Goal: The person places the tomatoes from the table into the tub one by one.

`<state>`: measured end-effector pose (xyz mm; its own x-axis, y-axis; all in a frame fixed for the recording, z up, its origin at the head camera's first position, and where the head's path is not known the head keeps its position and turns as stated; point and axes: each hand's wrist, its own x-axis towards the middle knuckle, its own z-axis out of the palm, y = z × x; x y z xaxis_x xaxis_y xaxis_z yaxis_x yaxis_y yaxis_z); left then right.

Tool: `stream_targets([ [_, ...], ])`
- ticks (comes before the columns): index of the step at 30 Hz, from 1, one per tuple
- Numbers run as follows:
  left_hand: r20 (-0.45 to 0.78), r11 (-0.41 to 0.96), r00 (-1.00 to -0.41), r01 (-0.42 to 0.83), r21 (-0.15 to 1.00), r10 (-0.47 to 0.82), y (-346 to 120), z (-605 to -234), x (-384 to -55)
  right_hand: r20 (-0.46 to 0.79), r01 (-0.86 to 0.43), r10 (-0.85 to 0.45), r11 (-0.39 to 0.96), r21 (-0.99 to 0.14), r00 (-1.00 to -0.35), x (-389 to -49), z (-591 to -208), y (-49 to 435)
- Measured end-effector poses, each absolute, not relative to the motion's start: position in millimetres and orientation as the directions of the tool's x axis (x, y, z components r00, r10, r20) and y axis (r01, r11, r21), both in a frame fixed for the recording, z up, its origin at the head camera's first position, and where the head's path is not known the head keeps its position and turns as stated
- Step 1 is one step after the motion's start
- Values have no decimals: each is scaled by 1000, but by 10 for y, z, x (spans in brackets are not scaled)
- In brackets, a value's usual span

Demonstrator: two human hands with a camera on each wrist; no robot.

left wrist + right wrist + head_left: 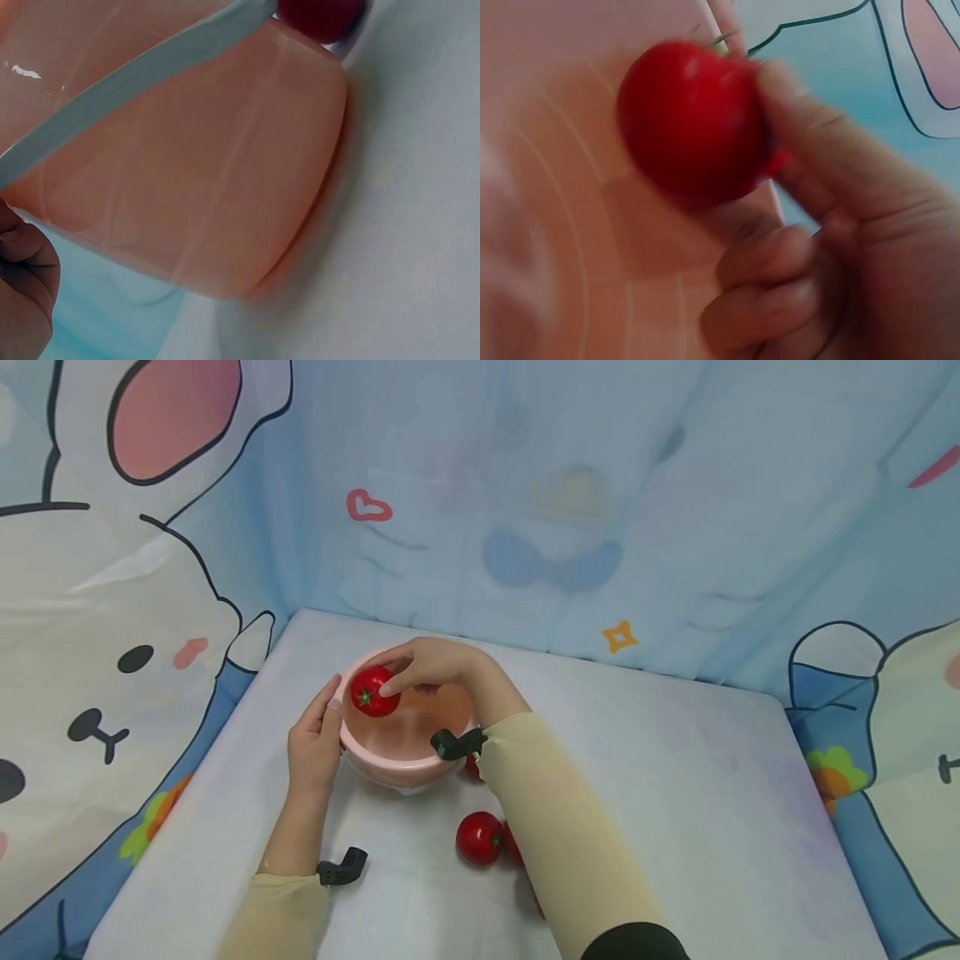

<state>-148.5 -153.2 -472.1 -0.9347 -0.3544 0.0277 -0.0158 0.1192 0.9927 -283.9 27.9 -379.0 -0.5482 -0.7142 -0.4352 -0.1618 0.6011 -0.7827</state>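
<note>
My right hand [435, 662] grips a red tomato [372, 695] over the inside of a pink bowl [408, 731]. Green sepals show on the tomato's top. In the right wrist view, the thumb presses one side of the tomato [686, 124] while other fingers curl below it. My left hand [315, 745] holds the bowl's left rim, thumb by the edge and fingers along the outer side. From the left wrist, the bowl's wall [217, 165] fills much of the view, with part of the hand [26, 277] at the lower left.
A red tomato [478, 839] lies on the white table [675, 777] in front of the bowl, with others partly hidden behind my right sleeve [570, 827]. Another tomato [472, 767] sits against the bowl's right side. A printed blue curtain [675, 568] borders the table behind.
</note>
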Motion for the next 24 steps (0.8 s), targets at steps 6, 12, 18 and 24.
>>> stream_targets([
  [6, 12, 130, -937, -36, 991, -348, -1539, -4728, -1489, -502, -207, -690, 673, -710, -521, -2850, -3878, 194],
  [12, 48, 145, -936, -3, 989, -347, -1542, -4725, -1485, -511, -277, -680, 705, -652, -526, -2874, -3950, 121],
  [18, 54, 154, -933, -1, 988, -356, -1542, -4736, -1482, -519, -296, -657, 732, -614, -547, -2868, -4021, 105],
  [24, 53, 144, -934, 2, 990, -353, -1541, -4737, -1483, -513, -325, -661, 733, -597, -548, -2850, -4057, 106],
])
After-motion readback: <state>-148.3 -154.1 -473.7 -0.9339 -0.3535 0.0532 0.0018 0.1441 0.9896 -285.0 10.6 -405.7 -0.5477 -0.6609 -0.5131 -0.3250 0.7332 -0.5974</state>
